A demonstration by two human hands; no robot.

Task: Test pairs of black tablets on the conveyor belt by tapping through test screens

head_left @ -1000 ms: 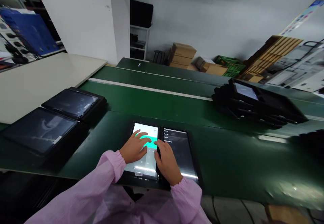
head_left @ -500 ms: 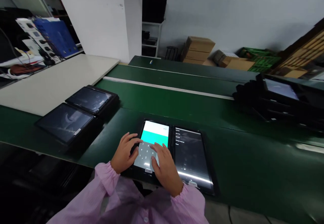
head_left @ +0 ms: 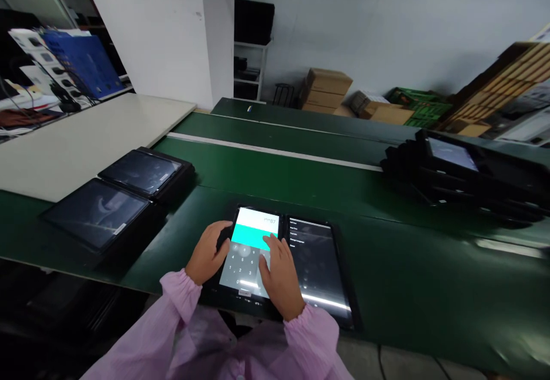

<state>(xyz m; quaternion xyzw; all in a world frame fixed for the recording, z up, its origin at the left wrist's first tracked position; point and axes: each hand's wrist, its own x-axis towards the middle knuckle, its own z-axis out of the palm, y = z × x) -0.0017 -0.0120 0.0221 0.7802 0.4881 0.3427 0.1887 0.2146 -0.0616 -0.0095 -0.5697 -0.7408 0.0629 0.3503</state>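
A tablet lies on the green table with a lit calculator screen, its display ending in "87". My left hand rests at its left edge, thumb and fingers apart, gripping nothing. Over the right part of the screen is my right hand, fingers spread and empty, hiding some keys. A second tablet lies directly to the right, showing a dark screen with a short text menu.
Two dark tablets, one nearer and one farther, lie at left on the green table. A stack of black devices stands at right. Cardboard boxes sit beyond the table.
My left hand has drawn back from the keys to the tablet's left edge. My right hand has shifted up the screen. The calculator display now shows different characters. The view has shifted slightly.
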